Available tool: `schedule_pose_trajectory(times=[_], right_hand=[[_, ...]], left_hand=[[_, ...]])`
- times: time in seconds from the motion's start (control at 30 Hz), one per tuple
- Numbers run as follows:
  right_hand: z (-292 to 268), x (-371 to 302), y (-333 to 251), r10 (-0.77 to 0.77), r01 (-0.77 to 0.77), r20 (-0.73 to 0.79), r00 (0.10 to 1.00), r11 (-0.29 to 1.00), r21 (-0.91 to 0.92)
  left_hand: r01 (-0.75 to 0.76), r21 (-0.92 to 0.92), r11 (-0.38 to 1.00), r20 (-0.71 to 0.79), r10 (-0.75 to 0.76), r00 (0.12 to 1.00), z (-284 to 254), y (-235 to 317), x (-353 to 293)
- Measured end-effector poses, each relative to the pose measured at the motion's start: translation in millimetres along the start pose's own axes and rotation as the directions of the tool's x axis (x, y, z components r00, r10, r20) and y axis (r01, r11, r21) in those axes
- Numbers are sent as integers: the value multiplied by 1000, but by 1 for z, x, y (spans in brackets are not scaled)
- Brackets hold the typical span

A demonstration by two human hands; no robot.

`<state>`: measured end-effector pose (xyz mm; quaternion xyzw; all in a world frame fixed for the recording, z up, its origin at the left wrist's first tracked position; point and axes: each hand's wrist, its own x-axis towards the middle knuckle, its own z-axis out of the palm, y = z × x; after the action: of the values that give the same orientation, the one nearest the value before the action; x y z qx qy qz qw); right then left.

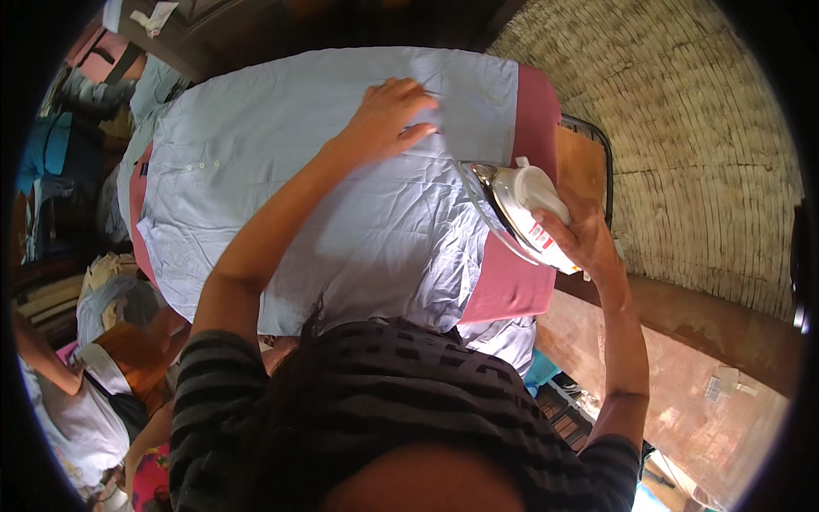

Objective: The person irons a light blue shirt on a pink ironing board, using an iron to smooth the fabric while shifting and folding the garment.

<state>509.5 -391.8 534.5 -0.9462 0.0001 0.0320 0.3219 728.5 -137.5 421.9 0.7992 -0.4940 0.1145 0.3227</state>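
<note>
A light blue shirt (341, 162) lies spread over a pink-covered ironing board (536, 111). My left hand (388, 115) rests flat on the shirt near its far edge, fingers spread and pressing the cloth. My right hand (580, 235) grips the handle of a white clothes iron (520, 209), which is tilted up with its shiny soleplate lifted off the shirt, above the board's right side. My dark striped top fills the lower middle of the view.
A brick wall (682, 128) stands to the right, with a brown ledge (699, 324) below it. A metal iron rest (597, 162) sits at the board's right end. Another person in a white top (77, 410) is at lower left, beside piled clothes (102, 290).
</note>
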Motion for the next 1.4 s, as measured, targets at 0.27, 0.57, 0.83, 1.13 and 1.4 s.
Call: schedule_pose_trajectory(times=[0.27,0.57,0.83,1.13,1.4], right_hand=[[-1,35,19,-64,61,136,989,998,29],[8,69,-1,-37,28,235,971,999,42],[-4,52,28,-122,109,233,965,992,70],[-5,48,19,-120,113,336,934,993,40],[12,52,-9,-33,-2,363,931,995,96]], left_hand=[[212,-13,977,-137,-212,968,2,-7,-55],[190,36,981,-286,-172,942,-9,2,-61],[181,25,983,-228,-171,959,-16,34,-105],[172,6,985,-335,-160,928,-7,30,-112],[198,192,961,-373,-115,921,-10,37,-109]])
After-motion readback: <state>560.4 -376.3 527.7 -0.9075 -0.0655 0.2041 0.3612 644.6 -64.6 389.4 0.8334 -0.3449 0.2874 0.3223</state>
